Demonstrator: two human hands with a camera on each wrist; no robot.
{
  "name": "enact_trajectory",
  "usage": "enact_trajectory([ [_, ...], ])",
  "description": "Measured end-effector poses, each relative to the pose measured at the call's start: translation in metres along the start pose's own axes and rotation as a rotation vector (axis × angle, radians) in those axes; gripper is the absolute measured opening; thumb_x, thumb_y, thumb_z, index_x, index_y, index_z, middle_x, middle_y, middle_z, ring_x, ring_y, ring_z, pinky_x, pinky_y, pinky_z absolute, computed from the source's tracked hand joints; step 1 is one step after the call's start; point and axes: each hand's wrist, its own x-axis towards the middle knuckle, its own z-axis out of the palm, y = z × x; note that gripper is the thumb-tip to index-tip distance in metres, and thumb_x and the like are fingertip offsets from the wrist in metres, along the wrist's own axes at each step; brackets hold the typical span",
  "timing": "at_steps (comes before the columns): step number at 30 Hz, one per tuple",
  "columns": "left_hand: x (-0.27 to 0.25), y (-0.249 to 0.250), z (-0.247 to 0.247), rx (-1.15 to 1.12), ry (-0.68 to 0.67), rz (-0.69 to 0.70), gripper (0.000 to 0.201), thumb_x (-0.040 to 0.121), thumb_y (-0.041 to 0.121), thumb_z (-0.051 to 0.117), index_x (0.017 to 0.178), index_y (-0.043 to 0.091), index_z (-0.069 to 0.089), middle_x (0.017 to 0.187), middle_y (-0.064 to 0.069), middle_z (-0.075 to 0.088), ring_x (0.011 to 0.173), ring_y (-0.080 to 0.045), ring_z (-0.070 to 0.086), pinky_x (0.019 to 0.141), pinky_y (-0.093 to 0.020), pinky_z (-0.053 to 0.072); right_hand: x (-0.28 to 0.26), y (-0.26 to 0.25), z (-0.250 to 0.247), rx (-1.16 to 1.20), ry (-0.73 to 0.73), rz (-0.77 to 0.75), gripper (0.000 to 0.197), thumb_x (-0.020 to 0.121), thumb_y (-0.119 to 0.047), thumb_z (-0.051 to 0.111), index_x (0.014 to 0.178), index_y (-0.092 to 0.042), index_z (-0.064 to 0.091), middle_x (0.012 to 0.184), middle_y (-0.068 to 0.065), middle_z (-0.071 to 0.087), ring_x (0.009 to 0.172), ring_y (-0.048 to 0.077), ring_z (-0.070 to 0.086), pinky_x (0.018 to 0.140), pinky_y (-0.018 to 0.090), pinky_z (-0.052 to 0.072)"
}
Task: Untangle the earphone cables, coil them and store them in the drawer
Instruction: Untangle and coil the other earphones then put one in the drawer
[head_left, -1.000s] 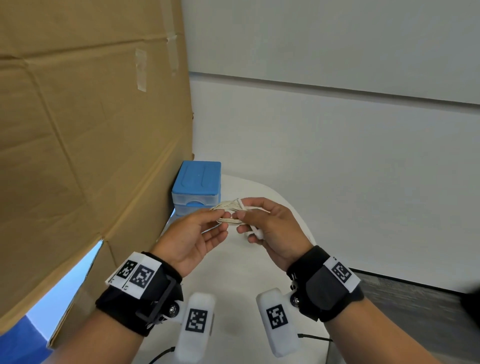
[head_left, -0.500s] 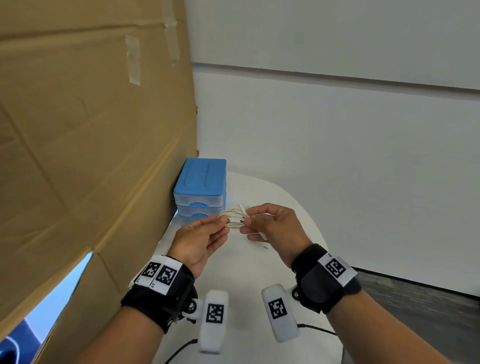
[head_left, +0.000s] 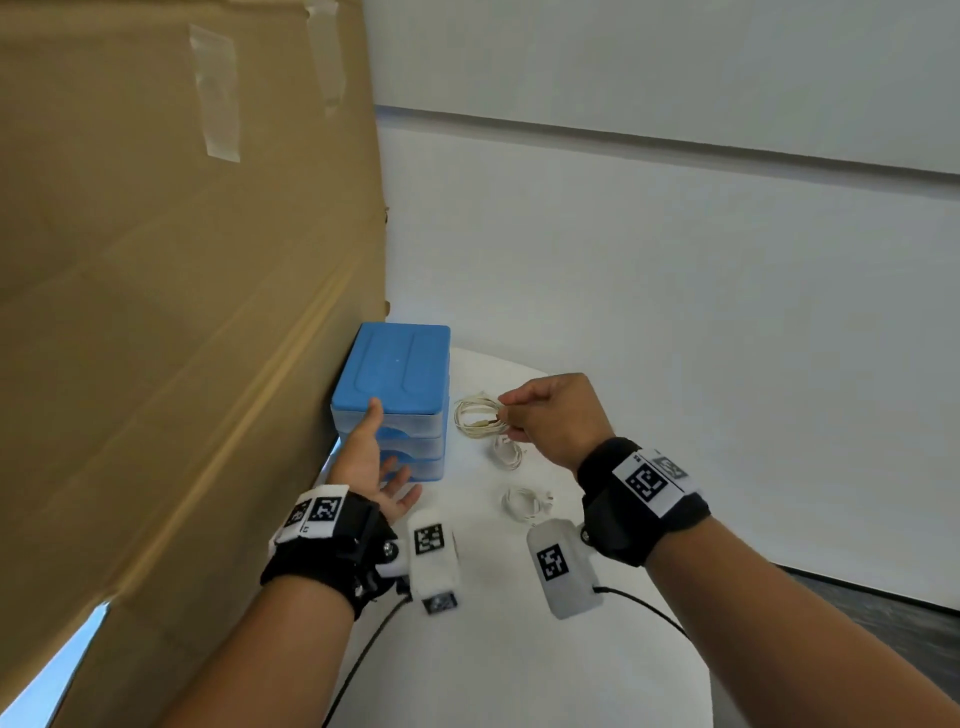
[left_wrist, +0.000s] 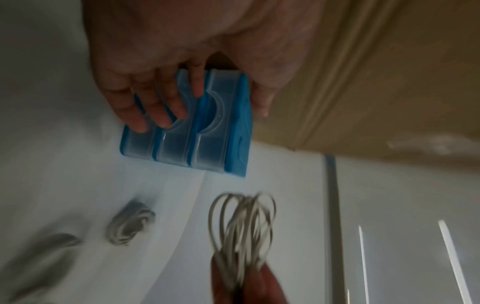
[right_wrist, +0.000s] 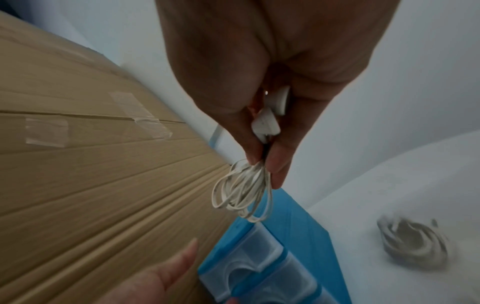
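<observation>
On the wrist bands (head_left: 652, 480), unreadable square codes.

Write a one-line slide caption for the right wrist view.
Right hand pinches a coiled white earphone cable above the blue drawer unit.

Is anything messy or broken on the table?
Nothing looks broken or spilled. Two small bundles of earphone cable lie loose on the white table beside the blue drawer box, whose drawers look closed. The right hand pinches a coiled cable; the left hand reaches for the drawers.
</observation>
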Motion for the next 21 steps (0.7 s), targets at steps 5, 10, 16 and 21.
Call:
enact_trajectory([
  [5, 0.016, 0.007, 0.004, -0.079, -0.017, -0.010, 0.057, 0.086, 0.058, 0.060, 0.128, 0.019, 0.054, 0.120, -0.012, 0.042, 0.107, -0.026, 0.048, 0.093, -0.044, 0.047, 0.016, -0.019, 0.008, -0.102, -0.022, -0.069, 0.019, 0.081, 0.001, 0.072, 0.069, -0.014, 0.071, 0.077, 0.016, 0.072, 0.071, 0.028, 0.071, 0.079, 0.045, 0.061],
  [10, 0.015, -0.002, 0.005, -0.122, -0.029, -0.036, 0.039, 0.083, 0.049, 0.069, 0.098, 0.015, 0.059, 0.114, -0.011, 0.048, 0.096, -0.024, 0.055, 0.081, -0.039, 0.051, 0.025, -0.037, 0.031, -0.172, -0.068, -0.113, 0.024, 0.080, 0.001, 0.072, 0.064, -0.017, 0.069, 0.072, 0.010, 0.069, 0.072, 0.028, 0.069, 0.080, 0.046, 0.061],
  [16, 0.009, -0.009, 0.011, -0.184, -0.030, -0.019, 0.030, 0.083, 0.032, 0.075, 0.089, 0.009, 0.057, 0.100, -0.010, 0.051, 0.079, -0.019, 0.057, 0.080, -0.032, 0.056, 0.030, -0.036, 0.059, -0.209, -0.086, -0.092, 0.021, 0.080, -0.003, 0.073, 0.066, -0.018, 0.072, 0.073, 0.005, 0.070, 0.080, 0.030, 0.073, 0.078, 0.045, 0.062],
  [21, -0.009, -0.039, -0.008, -0.294, -0.082, -0.019, 0.021, 0.084, 0.021, 0.074, 0.090, 0.007, 0.061, 0.109, -0.009, 0.055, 0.084, -0.020, 0.061, 0.089, -0.033, 0.054, 0.033, -0.031, 0.069, -0.223, -0.169, -0.002, 0.009, 0.080, 0.000, 0.070, 0.074, -0.004, 0.075, 0.073, 0.008, 0.070, 0.075, 0.025, 0.071, 0.080, 0.044, 0.061],
])
